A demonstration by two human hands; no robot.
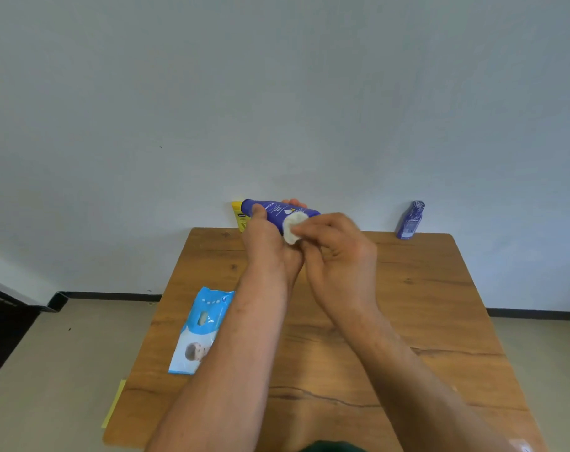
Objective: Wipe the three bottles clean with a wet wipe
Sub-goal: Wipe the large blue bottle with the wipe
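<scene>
My left hand [267,243] grips a dark blue lotion bottle [277,211], held on its side above the far part of the wooden table [407,321]. My right hand [339,252] pinches a bunched white wet wipe [291,228] and presses it against the bottle's right part. A yellow bottle [238,216] stands at the table's far edge, mostly hidden behind the blue bottle and my left hand. A smaller blue-purple bottle [410,220] stands upright at the far right corner.
A light blue wet wipe pack [200,331] lies flat near the table's left edge. A yellow strip [114,404] sticks out by the table's near left corner. A pale wall rises right behind the table; a dark object [3,327] sits at the far left.
</scene>
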